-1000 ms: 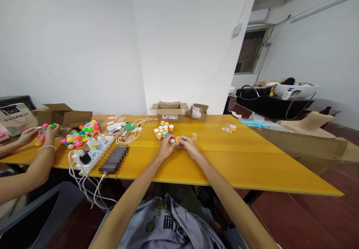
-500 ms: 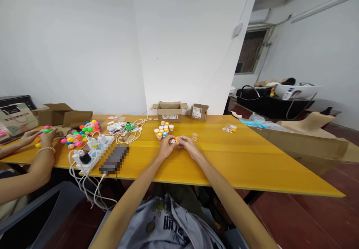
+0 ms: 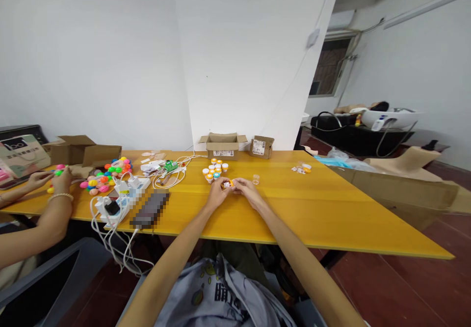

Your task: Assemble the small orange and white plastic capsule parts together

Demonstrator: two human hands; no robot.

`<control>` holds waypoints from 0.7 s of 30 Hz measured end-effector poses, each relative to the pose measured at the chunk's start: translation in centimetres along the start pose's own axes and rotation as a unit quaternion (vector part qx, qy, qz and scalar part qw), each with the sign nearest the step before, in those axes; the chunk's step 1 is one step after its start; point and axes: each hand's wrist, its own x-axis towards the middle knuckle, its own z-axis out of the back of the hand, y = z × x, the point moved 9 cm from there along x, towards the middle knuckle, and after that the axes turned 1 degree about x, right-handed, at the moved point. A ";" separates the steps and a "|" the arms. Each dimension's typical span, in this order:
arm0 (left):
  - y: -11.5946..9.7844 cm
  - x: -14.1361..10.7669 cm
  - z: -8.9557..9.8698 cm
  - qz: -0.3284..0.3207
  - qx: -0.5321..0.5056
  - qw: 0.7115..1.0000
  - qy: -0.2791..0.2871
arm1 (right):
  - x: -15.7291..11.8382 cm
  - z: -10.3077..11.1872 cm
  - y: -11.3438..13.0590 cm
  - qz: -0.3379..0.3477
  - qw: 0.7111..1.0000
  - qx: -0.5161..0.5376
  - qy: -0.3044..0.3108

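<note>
My left hand (image 3: 218, 192) and my right hand (image 3: 248, 190) meet over the table, both closed on one small orange lid (image 3: 231, 183) with white pieces showing at its left side. Just behind my left hand stands a cluster of small tubs (image 3: 215, 168) with white, orange and teal lids. A clear tub (image 3: 255, 179) rests on the table to the right, close behind my right hand. Farther right lie another orange lid (image 3: 306, 168) and a little heap of small white pieces (image 3: 298, 169).
Two cardboard boxes (image 3: 222, 153) (image 3: 261, 153) stand at the wooden table's (image 3: 331, 209) back edge. Left are a power strip (image 3: 127, 200), a phone (image 3: 150, 210), cables and colourful balls (image 3: 97, 183). Another person's hands (image 3: 62, 180) hold balls at the far left.
My hands and the lid between them have hardly moved. At the far left, the other person's hands have shifted slightly with the balls.
</note>
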 end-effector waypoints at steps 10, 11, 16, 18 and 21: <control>-0.8 -0.2 0.0 -0.032 0.016 0.999 0.014 | 0.1 0.0 -0.4 -0.015 1.000 -0.004 0.000; -0.7 -0.2 0.0 -0.031 0.017 0.999 0.014 | 0.1 0.0 -0.3 -0.013 1.000 -0.002 0.000; 0.6 -0.1 -0.1 0.008 0.005 1.000 -0.003 | 0.2 0.3 0.0 0.005 1.000 0.005 -0.014; 1.1 -0.1 -0.2 0.027 -0.005 1.000 -0.003 | 0.2 0.5 0.0 0.006 1.000 0.003 -0.024; 1.4 0.0 -0.5 0.043 -0.016 0.999 0.013 | 0.2 0.6 0.0 0.008 1.000 0.000 -0.024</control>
